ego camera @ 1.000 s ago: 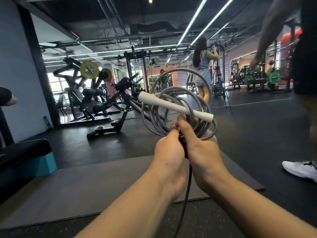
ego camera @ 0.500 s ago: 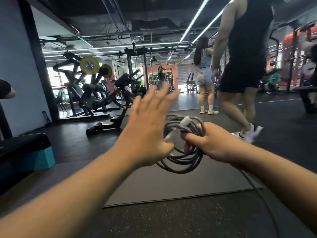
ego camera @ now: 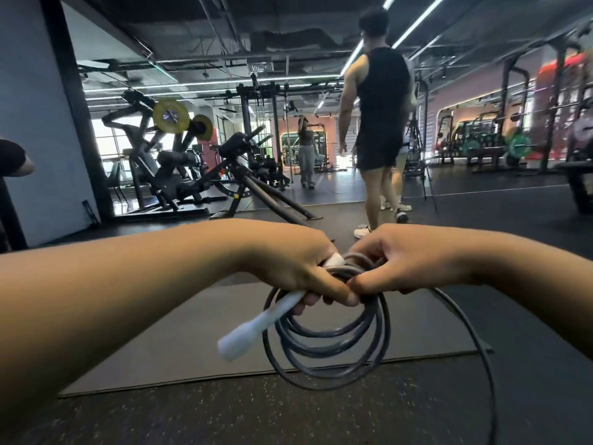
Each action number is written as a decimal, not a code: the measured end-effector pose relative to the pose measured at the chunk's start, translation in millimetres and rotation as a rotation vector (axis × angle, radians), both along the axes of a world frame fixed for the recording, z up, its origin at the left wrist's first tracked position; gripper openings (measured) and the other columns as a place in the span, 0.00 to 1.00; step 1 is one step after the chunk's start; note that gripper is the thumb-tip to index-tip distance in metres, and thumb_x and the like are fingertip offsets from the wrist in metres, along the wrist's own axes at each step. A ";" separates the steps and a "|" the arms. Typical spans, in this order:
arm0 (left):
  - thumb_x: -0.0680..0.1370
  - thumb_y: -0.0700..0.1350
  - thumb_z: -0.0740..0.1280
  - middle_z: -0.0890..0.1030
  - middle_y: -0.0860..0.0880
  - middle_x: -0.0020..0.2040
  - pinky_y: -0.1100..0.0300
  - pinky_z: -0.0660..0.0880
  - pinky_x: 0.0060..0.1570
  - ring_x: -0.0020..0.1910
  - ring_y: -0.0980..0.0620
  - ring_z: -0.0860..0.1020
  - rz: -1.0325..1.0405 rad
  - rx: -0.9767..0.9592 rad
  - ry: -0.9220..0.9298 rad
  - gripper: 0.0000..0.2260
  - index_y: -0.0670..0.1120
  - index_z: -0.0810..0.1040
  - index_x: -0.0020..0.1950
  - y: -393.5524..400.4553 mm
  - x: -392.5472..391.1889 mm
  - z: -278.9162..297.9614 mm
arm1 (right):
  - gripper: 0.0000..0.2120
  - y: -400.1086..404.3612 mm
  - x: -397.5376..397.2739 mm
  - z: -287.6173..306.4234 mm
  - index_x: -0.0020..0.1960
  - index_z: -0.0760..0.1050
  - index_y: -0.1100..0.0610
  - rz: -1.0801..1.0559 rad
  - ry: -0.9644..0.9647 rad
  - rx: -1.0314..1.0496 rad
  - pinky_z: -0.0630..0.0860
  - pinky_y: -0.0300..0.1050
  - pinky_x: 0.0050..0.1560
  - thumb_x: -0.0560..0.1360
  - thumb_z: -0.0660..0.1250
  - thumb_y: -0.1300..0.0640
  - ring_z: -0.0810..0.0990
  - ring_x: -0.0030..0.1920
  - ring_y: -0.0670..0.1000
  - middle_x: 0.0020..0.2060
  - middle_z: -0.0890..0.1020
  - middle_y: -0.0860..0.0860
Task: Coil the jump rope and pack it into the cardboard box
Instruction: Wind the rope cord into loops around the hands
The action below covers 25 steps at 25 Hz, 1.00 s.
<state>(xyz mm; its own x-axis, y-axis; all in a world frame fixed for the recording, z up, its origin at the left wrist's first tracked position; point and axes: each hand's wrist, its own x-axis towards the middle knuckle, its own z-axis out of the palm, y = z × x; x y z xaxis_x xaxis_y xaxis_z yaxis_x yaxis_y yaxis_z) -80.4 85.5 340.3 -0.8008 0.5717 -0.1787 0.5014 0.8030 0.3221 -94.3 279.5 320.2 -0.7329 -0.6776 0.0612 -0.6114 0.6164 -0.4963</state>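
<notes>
Step in hand: coiling, late stage. Jump rope (ego camera: 324, 342) hangs as a bundle of several dark loops in front of the person, above the grey floor mat (ego camera: 199, 342). Left hand (ego camera: 295, 268) is clenched around the top of the coil and the white handle (ego camera: 256, 322), which angles down to the near left. Right hand (ego camera: 407, 261) pinches the same gathered top, thumb touching the left thumb. One loose strand (ego camera: 475, 342) leaves the right hand and runs down the near right, out of frame, so the coil is judged unfinished. Next move probably calls for drawing that tail into further loops without loosening the bundle. Cardboard box not in view; a passer-by (ego camera: 378, 123) stands far ahead.
</notes>
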 end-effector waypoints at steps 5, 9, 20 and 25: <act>0.80 0.53 0.66 0.72 0.51 0.27 0.58 0.80 0.37 0.28 0.51 0.75 0.012 0.189 -0.105 0.17 0.45 0.70 0.36 -3.1 16.3 13.3 | 0.19 27.5 -6.2 15.2 0.53 0.81 0.62 0.069 -0.326 -0.121 0.65 0.44 0.36 0.73 0.74 0.47 0.66 0.36 0.52 0.39 0.69 0.57; 0.81 0.53 0.64 0.72 0.49 0.28 0.57 0.79 0.37 0.29 0.51 0.75 0.034 0.307 -0.054 0.18 0.46 0.71 0.34 -27.4 18.9 17.3 | 0.19 54.1 -18.6 15.8 0.44 0.84 0.58 -0.076 -0.287 -0.260 0.67 0.45 0.35 0.69 0.75 0.41 0.67 0.31 0.48 0.32 0.71 0.51; 0.83 0.51 0.63 0.68 0.53 0.23 0.53 0.81 0.38 0.21 0.55 0.71 0.509 2.056 -0.079 0.15 0.47 0.70 0.39 -10.6 -12.2 -22.0 | 0.18 17.0 -15.0 -65.5 0.57 0.81 0.58 -0.092 -0.394 -0.901 0.59 0.41 0.28 0.70 0.78 0.54 0.63 0.29 0.46 0.33 0.70 0.48; 0.81 0.59 0.61 0.79 0.48 0.35 0.42 0.82 0.46 0.39 0.47 0.80 0.745 2.105 -0.133 0.17 0.48 0.70 0.40 36.9 -12.4 -29.1 | 0.13 -45.2 2.9 -65.2 0.55 0.83 0.42 0.040 -0.265 -0.932 0.59 0.42 0.31 0.71 0.75 0.49 0.66 0.33 0.45 0.35 0.73 0.46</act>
